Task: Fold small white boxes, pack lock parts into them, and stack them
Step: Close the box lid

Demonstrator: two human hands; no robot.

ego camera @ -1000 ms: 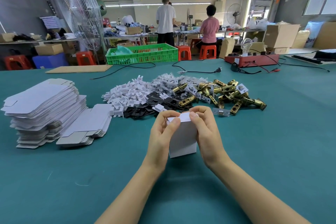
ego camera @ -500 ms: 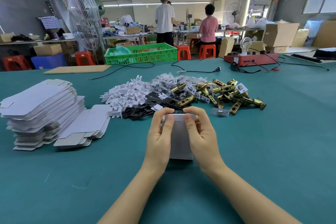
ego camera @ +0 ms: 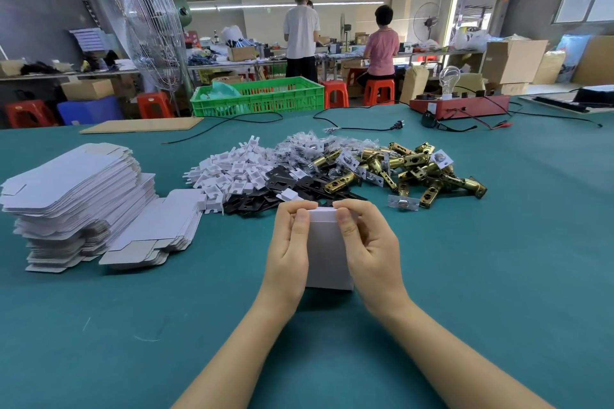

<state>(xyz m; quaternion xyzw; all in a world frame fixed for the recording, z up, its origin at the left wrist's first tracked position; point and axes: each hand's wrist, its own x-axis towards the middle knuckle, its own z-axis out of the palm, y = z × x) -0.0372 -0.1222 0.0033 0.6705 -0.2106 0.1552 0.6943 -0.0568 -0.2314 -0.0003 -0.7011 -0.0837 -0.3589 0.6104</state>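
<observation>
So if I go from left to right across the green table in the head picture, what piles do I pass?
Stack of flat white box blanks → white plastic pieces → black plates → brass latch parts.

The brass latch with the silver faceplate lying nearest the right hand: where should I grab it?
Take the brass latch by its round barrel, coming straight down from above. It lies flat at the pile's near edge, barrel exposed, with bare green table toward you. The flat faceplate offers a poorer grip.
</observation>
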